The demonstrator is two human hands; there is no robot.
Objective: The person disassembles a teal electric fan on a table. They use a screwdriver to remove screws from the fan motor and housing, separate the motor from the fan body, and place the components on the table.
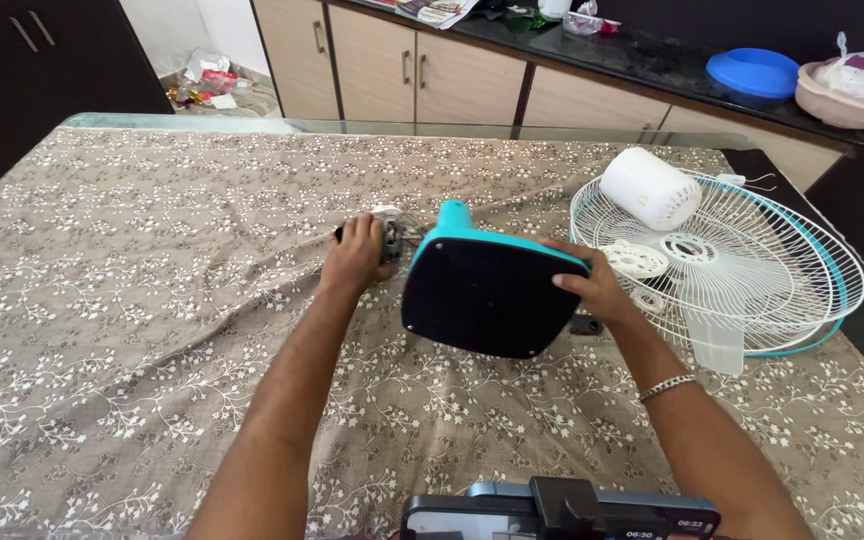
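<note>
Holding a turquoise fan base (487,295) tilted on the cloth-covered desk (132,300), the right hand (592,290) grips its right edge. The left hand (355,255) closes around the motor part (389,235) beside it. A white fan grille (742,270) lies near.

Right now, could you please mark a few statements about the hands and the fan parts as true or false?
1. The right hand grips the fan base. True.
2. The base lies flat on the cloth. False: it is tipped up, its dark underside facing the camera.
3. The left hand rests empty on the cloth. False: it holds the motor end.
4. The white motor cover lies on the fan grille. True.
</note>
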